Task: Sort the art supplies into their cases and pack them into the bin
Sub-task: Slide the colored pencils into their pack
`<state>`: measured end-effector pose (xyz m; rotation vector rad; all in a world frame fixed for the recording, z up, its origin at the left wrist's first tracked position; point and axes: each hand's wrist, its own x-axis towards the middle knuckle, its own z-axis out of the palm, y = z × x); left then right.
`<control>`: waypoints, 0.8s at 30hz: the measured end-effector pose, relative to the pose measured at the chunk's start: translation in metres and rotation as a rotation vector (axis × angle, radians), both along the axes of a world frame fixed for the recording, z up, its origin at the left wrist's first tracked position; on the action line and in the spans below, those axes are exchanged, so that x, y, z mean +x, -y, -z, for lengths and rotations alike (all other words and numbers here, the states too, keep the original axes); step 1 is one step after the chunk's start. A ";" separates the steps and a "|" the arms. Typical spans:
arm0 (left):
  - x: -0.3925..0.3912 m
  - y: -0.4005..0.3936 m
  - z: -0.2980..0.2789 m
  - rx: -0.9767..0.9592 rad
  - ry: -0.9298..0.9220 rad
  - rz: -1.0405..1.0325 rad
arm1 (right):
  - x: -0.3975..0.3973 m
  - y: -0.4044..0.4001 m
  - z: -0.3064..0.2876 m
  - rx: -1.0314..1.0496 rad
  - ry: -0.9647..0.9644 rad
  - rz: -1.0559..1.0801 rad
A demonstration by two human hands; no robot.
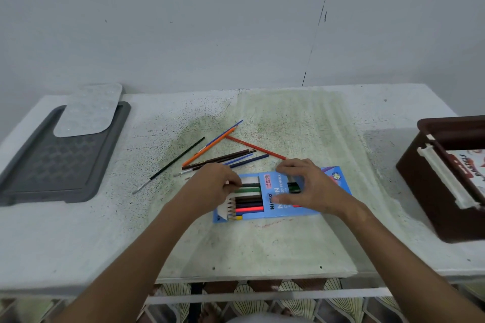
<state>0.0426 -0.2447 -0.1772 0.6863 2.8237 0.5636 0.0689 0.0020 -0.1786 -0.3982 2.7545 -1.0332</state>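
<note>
The left hand (215, 186) has a narrow grip on the pencils in the open end of the blue case (265, 207), while the right hand (307, 186) lies wide and flat on the case, pinning it to the desk (262, 244). To seat them well, I would keep the case held down and slide the pencils in level, tips aligned, so none jams on the flap. Loose pencils (223, 155) lie just behind, the bin (430, 191) well apart at right.

Speckled table (262, 244): pencil box (278, 207), loose pencils (223, 157), tray (52, 165), bin (430, 191).
</note>
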 end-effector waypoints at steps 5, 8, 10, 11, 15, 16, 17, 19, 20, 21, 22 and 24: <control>-0.006 0.001 -0.006 0.084 0.060 -0.027 | -0.016 -0.003 0.000 -0.093 0.030 0.070; -0.029 0.013 -0.014 0.171 -0.116 -0.235 | -0.031 -0.003 0.001 -0.083 -0.073 0.212; -0.050 0.023 -0.013 0.108 -0.211 -0.333 | -0.040 -0.001 -0.002 -0.043 -0.080 0.320; -0.059 0.026 -0.012 0.051 -0.199 -0.362 | -0.044 0.001 -0.003 -0.011 -0.042 0.343; -0.078 0.031 -0.002 -0.134 -0.048 -0.381 | -0.052 0.006 -0.003 0.104 0.016 0.278; -0.079 0.031 -0.001 -0.136 -0.037 -0.381 | -0.052 0.007 -0.003 0.105 0.003 0.268; -0.079 0.032 -0.001 -0.140 -0.038 -0.376 | -0.053 0.007 -0.002 0.101 -0.005 0.265; -0.076 0.034 -0.001 -0.201 -0.055 -0.325 | -0.053 0.005 0.001 0.055 0.004 0.286; -0.074 0.035 -0.002 -0.252 -0.062 -0.289 | -0.053 0.003 0.002 0.005 0.009 0.307; -0.072 0.035 -0.003 -0.307 -0.069 -0.259 | -0.052 0.000 0.002 -0.061 0.013 0.332; -0.069 0.036 -0.004 -0.350 -0.073 -0.235 | -0.052 -0.003 0.001 -0.144 0.020 0.365; -0.064 0.041 -0.006 -0.370 -0.071 -0.195 | -0.051 -0.008 -0.004 -0.385 0.060 0.427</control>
